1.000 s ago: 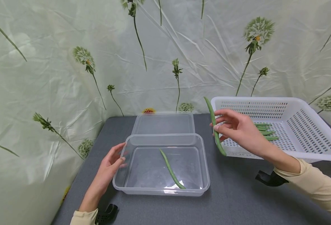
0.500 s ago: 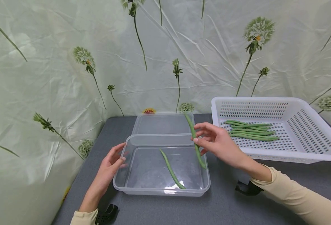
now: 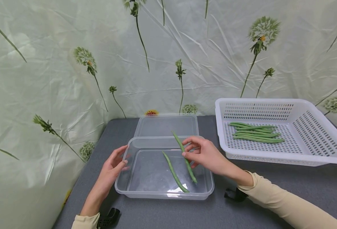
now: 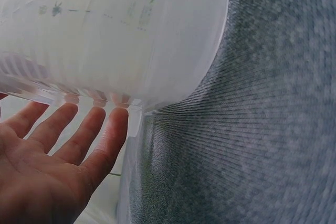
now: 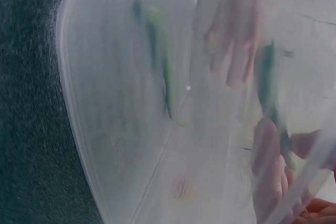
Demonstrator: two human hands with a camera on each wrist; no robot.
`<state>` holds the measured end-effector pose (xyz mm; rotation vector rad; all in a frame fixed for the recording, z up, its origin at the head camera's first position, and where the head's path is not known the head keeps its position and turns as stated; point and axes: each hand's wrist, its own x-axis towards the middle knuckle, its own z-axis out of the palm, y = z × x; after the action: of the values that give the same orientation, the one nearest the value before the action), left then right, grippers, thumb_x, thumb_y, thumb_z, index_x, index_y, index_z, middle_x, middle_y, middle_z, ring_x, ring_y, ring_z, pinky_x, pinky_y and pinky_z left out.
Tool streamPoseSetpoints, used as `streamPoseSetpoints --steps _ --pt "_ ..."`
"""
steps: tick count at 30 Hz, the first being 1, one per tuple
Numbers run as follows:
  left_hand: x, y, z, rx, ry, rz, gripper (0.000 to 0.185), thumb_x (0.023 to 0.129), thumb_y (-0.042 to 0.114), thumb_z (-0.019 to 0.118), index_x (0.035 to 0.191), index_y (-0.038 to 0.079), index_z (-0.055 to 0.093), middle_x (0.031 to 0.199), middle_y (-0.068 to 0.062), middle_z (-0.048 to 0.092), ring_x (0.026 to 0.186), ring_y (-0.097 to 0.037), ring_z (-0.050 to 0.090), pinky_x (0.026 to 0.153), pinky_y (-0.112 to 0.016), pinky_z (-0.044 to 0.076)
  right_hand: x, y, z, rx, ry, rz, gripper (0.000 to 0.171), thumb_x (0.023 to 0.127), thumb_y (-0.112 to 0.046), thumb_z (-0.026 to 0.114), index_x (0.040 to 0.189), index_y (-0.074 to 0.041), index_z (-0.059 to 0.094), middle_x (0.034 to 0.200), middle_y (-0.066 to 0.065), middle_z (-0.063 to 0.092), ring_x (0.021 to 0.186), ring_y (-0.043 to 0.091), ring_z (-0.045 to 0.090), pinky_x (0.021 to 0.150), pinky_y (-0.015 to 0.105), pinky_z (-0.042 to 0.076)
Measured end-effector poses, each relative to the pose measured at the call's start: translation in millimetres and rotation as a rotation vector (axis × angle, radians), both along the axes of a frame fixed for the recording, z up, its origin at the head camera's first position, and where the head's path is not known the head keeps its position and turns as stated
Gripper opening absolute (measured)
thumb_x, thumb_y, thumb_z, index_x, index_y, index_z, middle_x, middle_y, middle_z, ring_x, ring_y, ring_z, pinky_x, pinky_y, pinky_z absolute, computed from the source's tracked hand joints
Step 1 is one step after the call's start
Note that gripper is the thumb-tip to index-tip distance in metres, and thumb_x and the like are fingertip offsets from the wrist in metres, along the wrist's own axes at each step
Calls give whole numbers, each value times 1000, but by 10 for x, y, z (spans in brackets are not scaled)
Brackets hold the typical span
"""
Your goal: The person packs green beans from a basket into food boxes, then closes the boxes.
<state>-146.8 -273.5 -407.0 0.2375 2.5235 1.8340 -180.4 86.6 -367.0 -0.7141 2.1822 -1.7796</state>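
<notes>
Your right hand [image 3: 204, 155] pinches the bean [image 3: 184, 157] (long axis near-far) over the container [image 3: 122, 187], which your flat-fingered left hand [image 3: 113, 165] steadies.

1. Held bean [image 3: 185, 157]: plain green, pinched in the right hand [image 3: 204, 154].
2. Second bean [image 3: 174, 171], just left of that grip: the same green, lying in a clear, colourless container [image 3: 122, 184].
3. Lid [image 3: 166, 126], beyond the grip: clear and colourless.
4. Basket [image 3: 300, 149], well right of the grip: white, patterned with rows of slots; green beans [image 3: 254, 132] inside.
5. Table surface [image 3: 243, 206]: dark grey fabric with a fine ribbed weave.
6. Sleeves [image 3: 285, 205]: pale beige.
7. Backdrop [image 3: 57, 79]: pale green sheet printed with darker green long-stemmed flowers.
8. Left hand [image 3: 112, 167]: rests against the clear container's wall.
</notes>
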Motion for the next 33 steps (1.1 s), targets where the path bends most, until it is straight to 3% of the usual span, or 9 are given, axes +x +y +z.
streamPoseSetpoints --steps 9,15,23,33 --pt "-6 -6 15 0 -4 7 51 102 7 50 151 14 35 155 -10 33 134 -33 42 89 -34 51 -1 -70 0 145 25 14 31 90 -14 73 118 -6 63 92 7 67 66 22 68 58 45 57" --pt "-5 -2 7 -2 -2 6 51 102 5 50 151 14 36 155 -10 33 133 -33 43 88 -34 51 2 -70 -14 191 48 14 29 90 -14 72 117 -12 64 91 3 68 70 29 69 58 41 57" --pt "-9 0 3 -8 2 10 50 102 7 51 150 14 36 154 -10 34 133 -32 44 88 -33 51 18 -35 -4 146 54 20 26 92 -11 68 117 -13 64 94 11 69 68 33 68 59 45 57" --pt "-2 6 6 -8 -2 11 51 102 6 50 151 14 36 155 -10 33 133 -32 43 90 -37 51 30 94 -2 2 78 100 28 95 -15 68 122 -13 63 102 9 68 83 39 66 66 45 57"
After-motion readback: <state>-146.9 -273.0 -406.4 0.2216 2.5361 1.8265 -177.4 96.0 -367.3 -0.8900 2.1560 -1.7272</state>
